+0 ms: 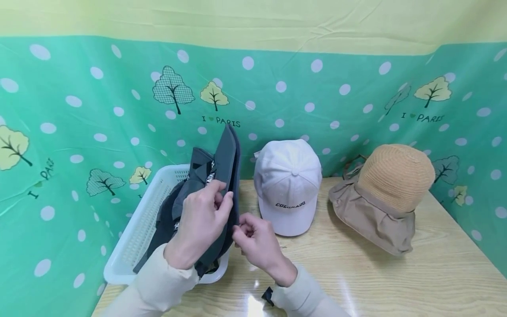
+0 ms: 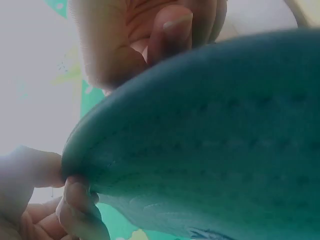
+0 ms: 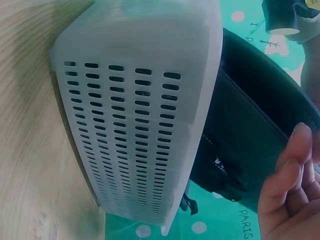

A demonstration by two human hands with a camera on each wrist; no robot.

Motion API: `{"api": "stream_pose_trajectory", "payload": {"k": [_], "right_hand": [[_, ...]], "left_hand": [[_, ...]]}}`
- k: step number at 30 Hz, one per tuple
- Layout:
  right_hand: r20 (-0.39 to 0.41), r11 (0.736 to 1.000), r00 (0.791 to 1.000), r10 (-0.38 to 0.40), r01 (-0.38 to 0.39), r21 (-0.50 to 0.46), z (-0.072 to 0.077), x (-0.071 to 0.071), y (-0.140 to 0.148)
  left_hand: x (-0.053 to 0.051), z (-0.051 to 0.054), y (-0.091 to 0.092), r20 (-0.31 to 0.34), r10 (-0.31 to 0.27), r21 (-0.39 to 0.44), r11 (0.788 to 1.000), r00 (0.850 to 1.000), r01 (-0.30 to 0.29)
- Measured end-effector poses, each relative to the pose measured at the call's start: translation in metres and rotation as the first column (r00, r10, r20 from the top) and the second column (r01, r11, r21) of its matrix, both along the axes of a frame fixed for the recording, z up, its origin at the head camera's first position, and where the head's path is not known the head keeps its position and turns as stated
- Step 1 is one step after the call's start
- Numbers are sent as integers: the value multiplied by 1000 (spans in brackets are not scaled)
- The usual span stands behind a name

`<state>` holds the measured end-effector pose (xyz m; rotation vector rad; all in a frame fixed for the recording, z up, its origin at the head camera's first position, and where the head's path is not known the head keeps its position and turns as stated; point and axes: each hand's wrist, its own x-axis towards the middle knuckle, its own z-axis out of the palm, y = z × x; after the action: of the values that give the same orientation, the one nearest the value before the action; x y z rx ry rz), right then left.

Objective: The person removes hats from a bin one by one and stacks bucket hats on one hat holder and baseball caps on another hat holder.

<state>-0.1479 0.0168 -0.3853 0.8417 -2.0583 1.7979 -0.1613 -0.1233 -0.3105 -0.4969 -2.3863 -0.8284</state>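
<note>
Dark hats [image 1: 225, 154]: brims together, tilted up over right side of white basket [image 1: 120, 278]
My left hand [image 1: 201, 218]: pinching their brim edge
My right hand [image 1: 258, 242]: pinching the edge lower down
White cap [image 1: 293, 185]: on bench [image 1: 356, 281], right of basket
Straw hat [image 1: 396, 176]: farther right, same bench

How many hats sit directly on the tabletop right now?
2: the white cap, right of the basket, and the straw hat, farthest right. No others show, though some may be hidden.

Left grip [image 1: 202, 218] pinching, right grip [image 1: 259, 240] curled, slightly lower
</note>
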Motion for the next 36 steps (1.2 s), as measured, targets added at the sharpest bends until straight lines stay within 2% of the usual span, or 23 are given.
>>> {"api": "stream_pose_trajectory", "payload": {"k": [3, 7, 11, 18, 24, 28, 31, 36], "right_hand": [[15, 1000, 1000, -8, 8, -24, 3, 2, 0], [-14, 999, 999, -46, 46, -17, -6, -3, 1], [-44, 996, 996, -80, 78, -32, -17, -10, 4], [30, 994, 999, -24, 27, -103, -21, -12, 7], [28, 987, 999, -44, 48, -154, -14, -13, 14], [12, 981, 997, -78, 79, -180, 5, -7, 20], [-9, 975, 996, -91, 88, -204, 20, -2, 24], [-57, 965, 992, -112, 95, -245, 24, -4, 32]], "left_hand": [[5, -6, 0, -17, 40, -45, 998, 999, -40], [22, -21, -5, -45, 94, -102, 990, 995, -99], [38, -32, -14, -101, 118, -91, 988, 988, -127], [48, -40, -23, -130, 142, -66, 986, 981, -151], [53, -34, -31, -228, 118, 92, 991, 967, -99], [54, -28, -35, -247, 107, 174, 983, 963, -64], [54, -25, -37, -295, 112, 207, 977, 949, -51], [56, -17, -39, -370, 146, 261, 964, 918, -48]]}}
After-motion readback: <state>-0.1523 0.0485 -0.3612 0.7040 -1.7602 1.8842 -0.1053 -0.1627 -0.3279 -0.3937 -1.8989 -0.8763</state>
